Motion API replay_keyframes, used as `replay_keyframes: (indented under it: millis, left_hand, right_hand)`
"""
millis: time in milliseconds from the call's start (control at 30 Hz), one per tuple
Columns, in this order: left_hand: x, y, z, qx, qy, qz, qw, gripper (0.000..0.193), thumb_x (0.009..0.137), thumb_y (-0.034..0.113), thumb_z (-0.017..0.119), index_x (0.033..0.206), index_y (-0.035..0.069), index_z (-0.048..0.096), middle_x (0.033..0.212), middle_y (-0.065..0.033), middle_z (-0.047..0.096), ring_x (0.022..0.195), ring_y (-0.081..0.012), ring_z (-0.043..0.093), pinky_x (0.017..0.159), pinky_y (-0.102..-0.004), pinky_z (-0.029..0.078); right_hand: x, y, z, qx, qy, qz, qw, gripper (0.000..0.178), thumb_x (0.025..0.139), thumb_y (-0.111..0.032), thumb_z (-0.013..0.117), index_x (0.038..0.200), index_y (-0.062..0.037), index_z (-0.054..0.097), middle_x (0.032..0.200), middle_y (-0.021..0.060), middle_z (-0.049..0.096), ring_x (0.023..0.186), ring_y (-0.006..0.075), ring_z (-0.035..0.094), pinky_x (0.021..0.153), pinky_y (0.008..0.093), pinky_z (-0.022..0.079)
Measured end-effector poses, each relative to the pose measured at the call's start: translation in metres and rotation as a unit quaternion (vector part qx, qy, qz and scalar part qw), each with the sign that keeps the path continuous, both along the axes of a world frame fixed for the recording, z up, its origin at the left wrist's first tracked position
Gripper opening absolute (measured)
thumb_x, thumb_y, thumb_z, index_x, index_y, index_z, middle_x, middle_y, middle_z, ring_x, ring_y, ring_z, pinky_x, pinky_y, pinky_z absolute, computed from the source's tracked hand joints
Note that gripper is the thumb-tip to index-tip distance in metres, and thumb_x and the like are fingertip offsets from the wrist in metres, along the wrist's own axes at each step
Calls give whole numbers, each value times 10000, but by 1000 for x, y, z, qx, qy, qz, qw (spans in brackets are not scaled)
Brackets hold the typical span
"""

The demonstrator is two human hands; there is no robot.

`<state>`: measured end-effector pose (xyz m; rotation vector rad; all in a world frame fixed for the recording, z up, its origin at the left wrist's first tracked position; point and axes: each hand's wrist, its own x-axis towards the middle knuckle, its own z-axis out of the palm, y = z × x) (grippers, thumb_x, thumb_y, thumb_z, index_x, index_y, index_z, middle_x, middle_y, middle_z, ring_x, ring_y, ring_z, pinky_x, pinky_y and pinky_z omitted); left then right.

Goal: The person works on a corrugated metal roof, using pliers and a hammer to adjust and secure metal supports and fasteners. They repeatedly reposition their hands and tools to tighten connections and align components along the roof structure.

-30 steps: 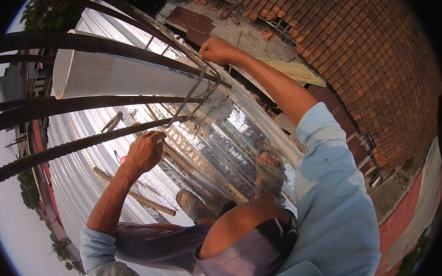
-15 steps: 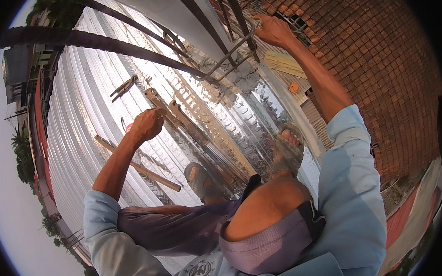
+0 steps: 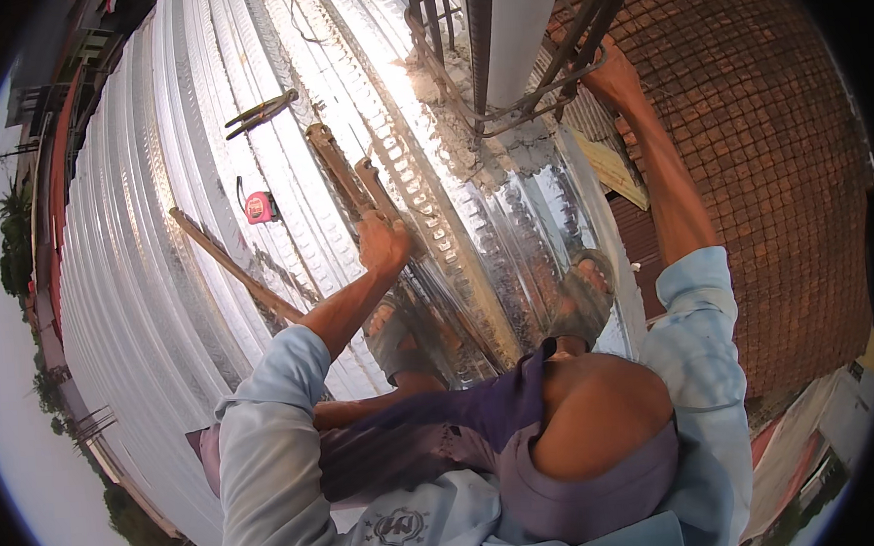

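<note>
My right hand (image 3: pixel 612 74) is closed around the outer corner of a bent-rod stirrup (image 3: pixel 537 98), which loops about upright ribbed rebars (image 3: pixel 482 48) and a white post (image 3: pixel 523 21). Low over the metal roof, my left hand (image 3: pixel 384 241) has its fingers curled on the shaft of a steel bar with a hooked, wrench-like head (image 3: pixel 371 176). A second rusty bar (image 3: pixel 330 160) lies just beside that one. Farther left rest pincers (image 3: pixel 261 114) with their handles apart and a pink tape measure (image 3: pixel 259 206).
I squat in sandals on shiny corrugated roofing (image 3: pixel 131 289). A wooden stick (image 3: pixel 234 269) lies to the left. Rough concrete (image 3: pixel 510 160) surrounds the rebar base. Beyond the roof edge at right, a lower tiled roof (image 3: pixel 748 178) drops away.
My left hand has moved right, onto the hooked bar's shaft, and the tape measure has come into full view. My right hand stays on the stirrup. The view has shifted.
</note>
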<state>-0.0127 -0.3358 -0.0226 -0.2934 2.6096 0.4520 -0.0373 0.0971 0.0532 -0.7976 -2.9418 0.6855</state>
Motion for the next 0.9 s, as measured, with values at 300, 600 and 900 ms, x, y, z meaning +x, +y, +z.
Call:
replay_keyframes:
  millis: [300,600,900]
  left_hand:
    - [-19,-11,-15,80,28,235,968,713,863,200,643,1450,-1,292,1339,-300,525,1205,-431,564,1040,-458,442]
    - [-30,-11,-44,42,-16,151,987,464,848,241,605,1139,-118,646,1122,-318,666,1057,-421,669,872,-460,536]
    - [-36,-22,-72,254,23,320,913,412,834,281,560,913,-115,640,795,-187,642,617,-323,590,595,-468,444]
  right_hand:
    - [1,15,-30,-45,146,31,988,442,885,-262,637,1305,-135,586,1162,220,652,1037,407,644,920,507,484]
    - [5,26,-58,-84,158,-9,984,625,920,-387,627,1422,-42,486,1354,245,561,1235,416,549,1021,489,450]
    - [32,23,-28,-36,264,-35,963,652,917,-399,678,1414,-21,488,1253,204,593,1162,363,568,989,496,446]
